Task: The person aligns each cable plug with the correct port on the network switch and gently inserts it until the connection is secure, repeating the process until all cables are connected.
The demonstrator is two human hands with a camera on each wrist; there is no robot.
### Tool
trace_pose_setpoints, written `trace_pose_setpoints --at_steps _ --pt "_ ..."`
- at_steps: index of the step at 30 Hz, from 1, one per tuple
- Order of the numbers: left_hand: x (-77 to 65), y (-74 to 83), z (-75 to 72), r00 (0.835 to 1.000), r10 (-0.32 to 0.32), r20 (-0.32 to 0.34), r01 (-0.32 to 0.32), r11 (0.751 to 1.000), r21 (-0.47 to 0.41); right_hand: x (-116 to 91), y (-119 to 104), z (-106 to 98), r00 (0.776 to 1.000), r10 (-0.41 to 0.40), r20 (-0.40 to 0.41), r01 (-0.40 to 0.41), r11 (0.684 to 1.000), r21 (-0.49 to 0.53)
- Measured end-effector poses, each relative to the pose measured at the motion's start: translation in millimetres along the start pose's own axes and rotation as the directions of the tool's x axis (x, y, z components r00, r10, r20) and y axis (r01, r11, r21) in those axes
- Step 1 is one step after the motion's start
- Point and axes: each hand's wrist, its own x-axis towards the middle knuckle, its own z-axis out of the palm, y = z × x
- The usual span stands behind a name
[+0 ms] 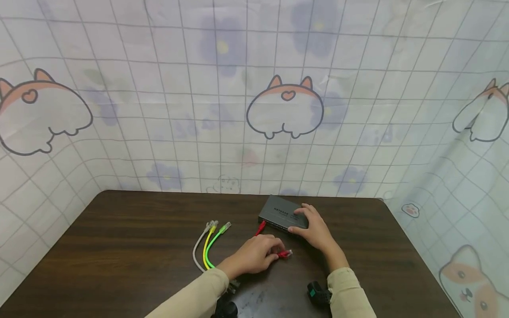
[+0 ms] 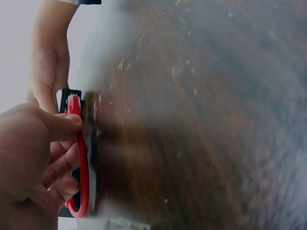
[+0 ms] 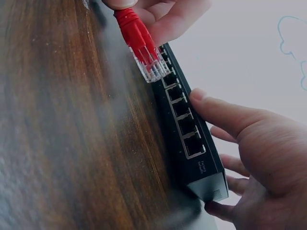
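Note:
A dark grey Netgear network switch point(image 1: 278, 207) lies on the table near its back edge. My right hand point(image 1: 317, 230) grips its right end, with the thumb along the front edge in the right wrist view. Between thumb and fingers, my left hand point(image 1: 254, 255) pinches a short red network cable point(image 2: 83, 167) just behind its clear plug point(image 3: 151, 67). That plug is in front of the row of ports point(image 3: 180, 108); the right wrist view does not show it seated in one. The cable's other end point(image 1: 261, 227) meets the switch's front at the left.
Left of my left hand lie a grey cable point(image 1: 196, 247), a yellow cable point(image 1: 206, 245) and a green cable point(image 1: 216, 236), plugs pointing away from me. My left forearm hides their near ends. A patterned curtain point(image 1: 222, 132) surrounds the dark wooden table point(image 1: 139, 247).

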Motion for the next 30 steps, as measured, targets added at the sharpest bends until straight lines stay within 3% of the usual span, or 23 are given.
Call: trace_pose_setpoints --at_steps 12,30 --pt "0.5 -5.2 -4.6 0.997 -0.011 -0.072 0.007 0.999 -0.048 1.0 1.4 0.3 1.000 -0.005 0.006 0.005 1.000 0.008" --pt "-3.3 -7.3 -8.0 0.990 -0.094 -0.109 0.097 0.995 0.022 -3.5 -0.7 -2.6 1.000 -0.014 0.000 0.014 1.000 0.027"
